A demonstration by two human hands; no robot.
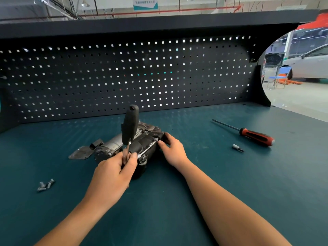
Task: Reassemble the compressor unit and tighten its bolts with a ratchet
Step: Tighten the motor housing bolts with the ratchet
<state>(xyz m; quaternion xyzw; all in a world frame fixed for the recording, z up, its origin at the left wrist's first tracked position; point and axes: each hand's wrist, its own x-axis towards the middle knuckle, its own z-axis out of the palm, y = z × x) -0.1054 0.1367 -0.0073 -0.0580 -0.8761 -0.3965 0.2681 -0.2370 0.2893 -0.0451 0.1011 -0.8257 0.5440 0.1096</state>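
holding the ratchet [130, 128] upright, handle pointing up and away, is the left hand [111, 174] (right hand [174, 151] grasps the compressor [113, 142]).

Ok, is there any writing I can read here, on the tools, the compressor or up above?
Sign hanging above the bench: one line of characters, too blurred to read.
Ratchet, compressor, screwdriver: no readable words or numbers.

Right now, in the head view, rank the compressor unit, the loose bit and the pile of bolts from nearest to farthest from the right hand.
1. The compressor unit: the right hand holds its right end.
2. The loose bit: on the mat, to the hand's right.
3. The pile of bolts: far left, beyond the left hand holding the ratchet.
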